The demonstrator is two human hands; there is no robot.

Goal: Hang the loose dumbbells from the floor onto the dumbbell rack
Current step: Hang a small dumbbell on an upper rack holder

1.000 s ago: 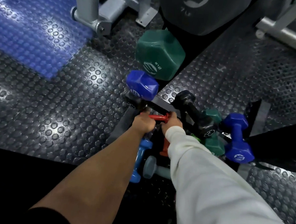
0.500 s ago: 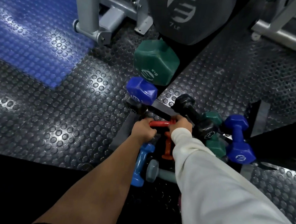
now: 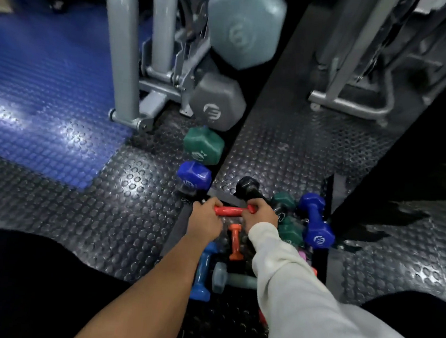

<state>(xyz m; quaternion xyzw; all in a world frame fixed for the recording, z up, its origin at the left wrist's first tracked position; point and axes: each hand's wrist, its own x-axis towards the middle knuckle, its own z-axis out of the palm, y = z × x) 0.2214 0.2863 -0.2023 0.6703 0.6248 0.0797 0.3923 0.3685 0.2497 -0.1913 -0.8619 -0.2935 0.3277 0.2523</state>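
Note:
A small red dumbbell (image 3: pixel 231 211) lies crosswise at the top of the dark rack (image 3: pixel 327 186). My left hand (image 3: pixel 204 217) grips its left end and my right hand (image 3: pixel 262 216) grips its right end. Below it on the rack hang an orange dumbbell (image 3: pixel 235 242), a light blue one (image 3: pixel 203 270) and a pale grey one (image 3: pixel 231 279). To the right sit a black dumbbell (image 3: pixel 252 190), green ones (image 3: pixel 289 230) and a dark blue one (image 3: pixel 315 223). The rack's lower part is hidden by my arms.
A dark blue dumbbell head (image 3: pixel 193 176), a green head (image 3: pixel 203 145), a grey head (image 3: pixel 217 101) and a large pale blue head (image 3: pixel 244 25) line up behind the rack. Grey machine frames (image 3: pixel 124 56) stand on the studded floor; a blue mat (image 3: pixel 37 90) lies left.
The view has tilted up and pulled back, bringing the larger grey and pale blue dumbbell heads into sight. Both hands stay on the red dumbbell's ends, now spread slightly wider.

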